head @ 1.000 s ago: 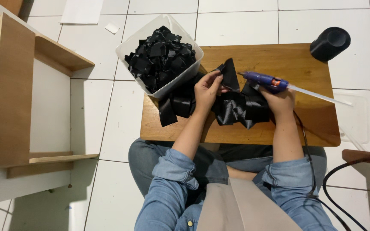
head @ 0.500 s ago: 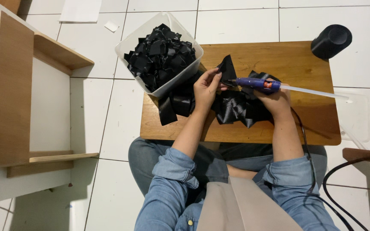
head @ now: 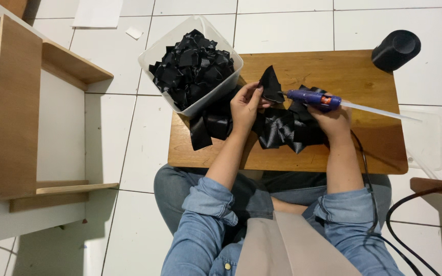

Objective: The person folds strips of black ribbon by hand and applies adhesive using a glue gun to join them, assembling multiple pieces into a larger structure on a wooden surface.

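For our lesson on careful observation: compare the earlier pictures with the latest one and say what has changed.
The right hand swung the blue glue gun leftward, bringing its nozzle to the folded black ribbon piece pinched in the left hand. The tub of ribbon pieces, wooden board and black roll stayed put.

Just up and left of the grip, a clear plastic tub point(head: 152, 51) heaped with black fabric scraps point(head: 193, 71), resting partly on the wooden board point(head: 369, 76) that lies under the grip. Well off to the upper right, a black cylinder point(head: 396, 49) at the board's far corner; lower right, a clear lid point(head: 428, 138) on the white tiled floor point(head: 282, 25) and a black cable point(head: 400, 225). Far left, an open wooden shelf unit point(head: 14, 107), with a white paper sheet point(head: 98, 13) beyond it.
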